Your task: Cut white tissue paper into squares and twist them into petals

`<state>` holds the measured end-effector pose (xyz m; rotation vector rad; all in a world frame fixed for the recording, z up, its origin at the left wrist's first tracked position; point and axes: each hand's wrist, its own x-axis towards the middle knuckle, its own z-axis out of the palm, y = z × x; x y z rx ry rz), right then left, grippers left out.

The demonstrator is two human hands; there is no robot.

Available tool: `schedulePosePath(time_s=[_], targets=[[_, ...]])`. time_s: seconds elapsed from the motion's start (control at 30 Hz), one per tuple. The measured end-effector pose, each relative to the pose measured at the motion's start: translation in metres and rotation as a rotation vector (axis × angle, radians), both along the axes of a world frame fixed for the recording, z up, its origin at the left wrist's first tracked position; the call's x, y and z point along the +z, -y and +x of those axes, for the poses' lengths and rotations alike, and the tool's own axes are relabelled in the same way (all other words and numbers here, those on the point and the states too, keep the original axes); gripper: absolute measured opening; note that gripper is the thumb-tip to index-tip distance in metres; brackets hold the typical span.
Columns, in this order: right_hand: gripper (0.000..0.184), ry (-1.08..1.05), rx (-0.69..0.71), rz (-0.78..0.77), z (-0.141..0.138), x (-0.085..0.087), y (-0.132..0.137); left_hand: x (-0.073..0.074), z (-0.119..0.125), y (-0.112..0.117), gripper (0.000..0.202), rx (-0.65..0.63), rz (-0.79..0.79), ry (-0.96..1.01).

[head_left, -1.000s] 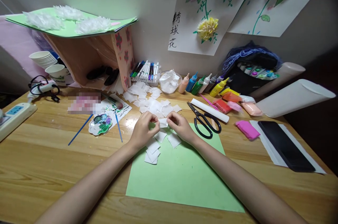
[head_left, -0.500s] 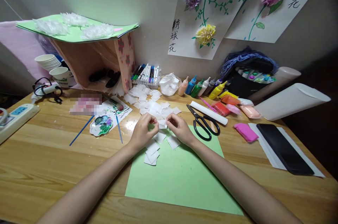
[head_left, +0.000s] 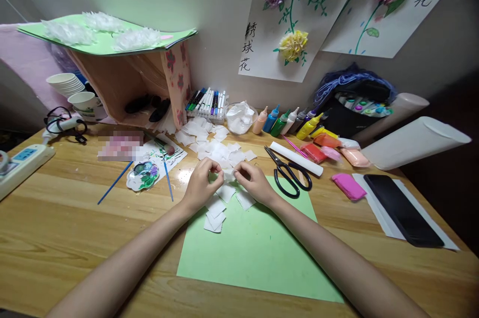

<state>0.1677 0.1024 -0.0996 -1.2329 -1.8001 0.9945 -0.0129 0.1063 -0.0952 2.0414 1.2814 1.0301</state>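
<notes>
while we lean over the pale green rectangular paper sheet point(head_left: 258, 253) on the light brown wooden table point(head_left: 75, 253), our left hand point(head_left: 205, 180) pinches the left edge of a small thin white paper piece point(head_left: 228, 174) between thumb and forefinger. our right hand point(head_left: 254, 183) seems to pinch its right edge the same way, though we cannot tell how much of the paper the fingertips cover. the piece sits between the two hands, close to the far edge of the green sheet, just on the near side of a loose heap of thin white paper scraps point(head_left: 215, 151). about it lie more flat white paper pieces: one just nearer to us point(head_left: 226, 192), one beside our right hand point(head_left: 245, 200), and an overlapping row of white paper squares point(head_left: 214, 219) at the sheet's left side.

we judge that a light grip serves best, since paper this thin probably tears or creases under a hard pull. we do well to keep both pinches level and near the edges, leaving the middle in sight, and to press with soft pads rather than nails. low, steady wrists likely help, with our right hand clear of the black-handled metal scissors point(head_left: 288, 173) to its right.
</notes>
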Motion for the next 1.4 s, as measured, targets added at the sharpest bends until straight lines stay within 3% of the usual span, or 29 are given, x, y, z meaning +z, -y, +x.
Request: schedulePosePath(time_s=[0.2,0.37,0.53,0.7,0.87,1.17,1.23,1.3,1.4], targets=[[0.022,-0.002,0.068,0.031,0.002,0.0,-0.002,0.0,0.0,-0.003,0.007,0.023,-0.049,0.038],[0.026,-0.002,0.058,0.026,0.001,-0.001,-0.001,0.002,-0.002,-0.001,0.011,-0.041,-0.054,0.012],[0.028,0.006,0.066,0.022,0.001,-0.001,-0.001,-0.001,-0.001,0.004,0.036,-0.129,0.04,-0.037],[0.029,0.029,0.054,0.016,0.002,-0.001,-0.002,-0.003,-0.003,0.004,0.008,-0.048,0.024,0.036],[0.029,-0.008,0.084,-0.016,0.002,0.001,-0.001,-0.003,-0.004,-0.001,0.016,0.036,-0.104,0.168],[0.026,-0.203,0.054,-0.109,0.004,-0.004,-0.002,-0.011,-0.006,-0.011,0.023,0.007,-0.278,0.428],[0.022,-0.313,0.051,-0.15,0.004,-0.007,-0.003,-0.01,-0.006,-0.01,0.025,-0.029,-0.304,0.441],[0.031,-0.373,0.073,-0.177,0.004,-0.009,-0.003,-0.008,-0.005,-0.008,0.025,-0.06,-0.312,0.414],[0.032,-0.324,0.103,-0.168,0.003,-0.008,-0.003,-0.003,-0.004,-0.003,0.023,-0.084,-0.255,0.303]])
